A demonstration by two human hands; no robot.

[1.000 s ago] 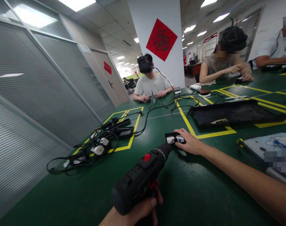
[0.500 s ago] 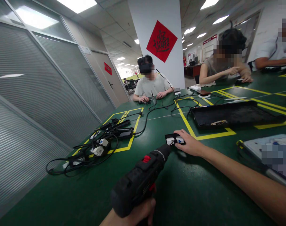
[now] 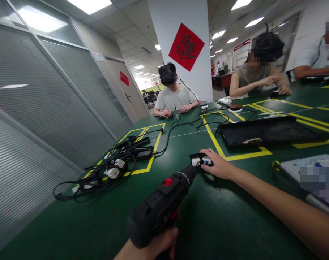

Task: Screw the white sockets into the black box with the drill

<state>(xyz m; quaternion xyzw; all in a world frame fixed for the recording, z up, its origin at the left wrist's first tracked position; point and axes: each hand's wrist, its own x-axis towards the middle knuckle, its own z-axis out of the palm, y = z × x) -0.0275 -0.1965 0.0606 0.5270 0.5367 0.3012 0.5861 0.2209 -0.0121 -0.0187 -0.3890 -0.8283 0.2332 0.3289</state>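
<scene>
Left hand (image 3: 156, 247): grip wrapped around the handle of a black cordless drill (image 3: 160, 206), held low and near the body. Drill's long axis runs up and to the right, chuck end aimed at a small black part (image 3: 200, 159) with white and blue pieces, which lies on the green surface (image 3: 105, 224) just beyond the tip. Right hand (image 3: 218, 164): fingers pressed down on that part's right side, steadying it; it is the nearer hand. Tangled black cables (image 3: 110, 168) sit well to the left; a black tray (image 3: 267, 130) lies beyond the right grip.

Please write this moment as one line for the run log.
left hand: grips cordless drill | right hand: steadies small black part | drill tip at part | green table
</scene>
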